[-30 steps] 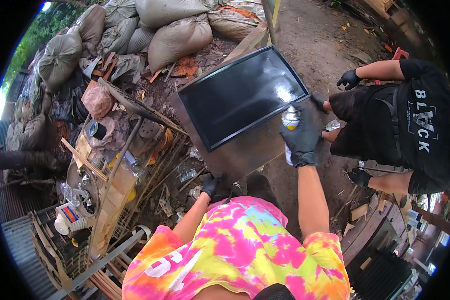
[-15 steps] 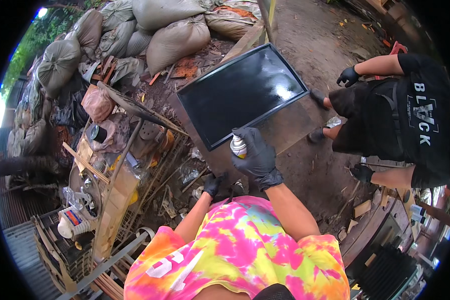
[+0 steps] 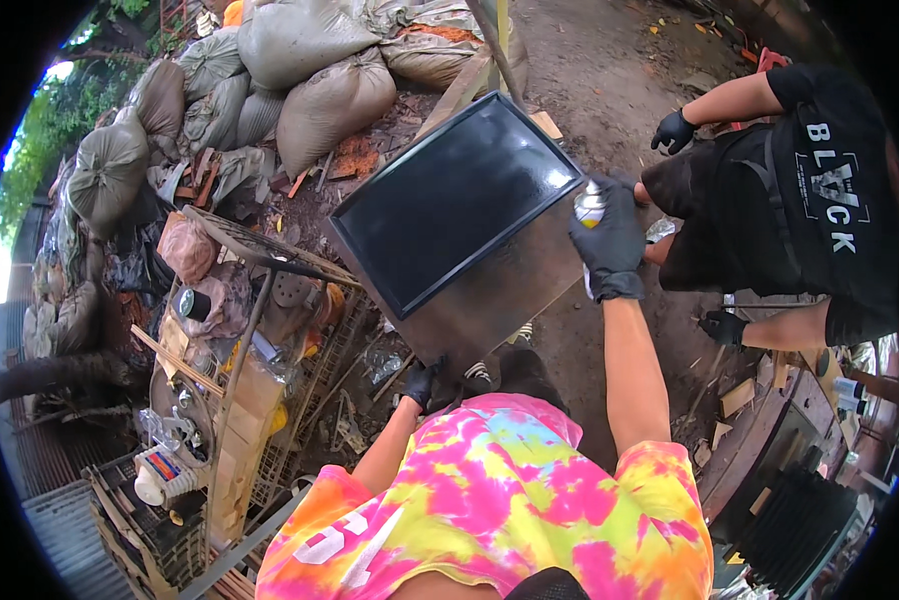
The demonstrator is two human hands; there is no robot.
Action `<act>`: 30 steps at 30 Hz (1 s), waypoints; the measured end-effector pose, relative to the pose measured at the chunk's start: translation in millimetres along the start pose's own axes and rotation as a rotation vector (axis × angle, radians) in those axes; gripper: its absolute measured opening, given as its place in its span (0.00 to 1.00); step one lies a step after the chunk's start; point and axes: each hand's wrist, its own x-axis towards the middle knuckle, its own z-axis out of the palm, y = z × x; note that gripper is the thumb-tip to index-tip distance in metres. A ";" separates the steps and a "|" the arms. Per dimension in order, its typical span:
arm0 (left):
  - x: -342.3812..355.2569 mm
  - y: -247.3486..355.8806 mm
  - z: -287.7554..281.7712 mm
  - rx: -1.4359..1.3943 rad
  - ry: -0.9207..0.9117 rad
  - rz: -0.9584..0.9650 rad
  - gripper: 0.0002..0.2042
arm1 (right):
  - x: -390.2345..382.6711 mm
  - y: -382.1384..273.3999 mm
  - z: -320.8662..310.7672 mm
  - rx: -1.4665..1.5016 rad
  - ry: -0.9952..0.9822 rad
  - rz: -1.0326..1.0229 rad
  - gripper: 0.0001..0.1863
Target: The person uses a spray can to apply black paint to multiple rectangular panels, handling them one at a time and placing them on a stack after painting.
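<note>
A glossy black rectangular panel with a raised frame [image 3: 450, 205] lies tilted across a brown board [image 3: 510, 285] in front of me. My right hand [image 3: 615, 240], in a black glove, is wrapped round a spray can [image 3: 591, 206] with a white top and a yellow band. It is held over the panel's right corner, and most of the can is hidden by the hand. My left hand [image 3: 423, 383], also black-gloved, is down at the board's near corner, its fingers closed on the edge. Pale light reflects off the panel's right side.
At the right stands another person in black clothes [image 3: 810, 190] and dark gloves, close to the board. Filled sacks [image 3: 335, 110] are piled at the far left. Nearer on the left is a cluttered wire rack [image 3: 300, 400] with a white bottle [image 3: 160, 475]. Wood scraps [image 3: 738, 397] lie at right.
My right hand has carried the spray can rightward and away from me, from the panel's near edge to its right corner. My left hand stays at the board's corner.
</note>
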 end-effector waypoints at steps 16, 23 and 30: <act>-6.0 14.2 2.7 0.052 -0.080 0.005 0.32 | 1.1 -12.3 7.6 0.167 -0.018 0.099 0.29; -14.9 35.7 7.3 0.076 -0.125 -0.256 0.36 | -121.1 -98.8 19.3 0.465 -0.356 -0.263 0.33; -38.9 6.8 -7.3 -0.527 -0.027 -0.321 0.37 | -289.4 -18.7 -22.2 0.404 -0.537 0.318 0.36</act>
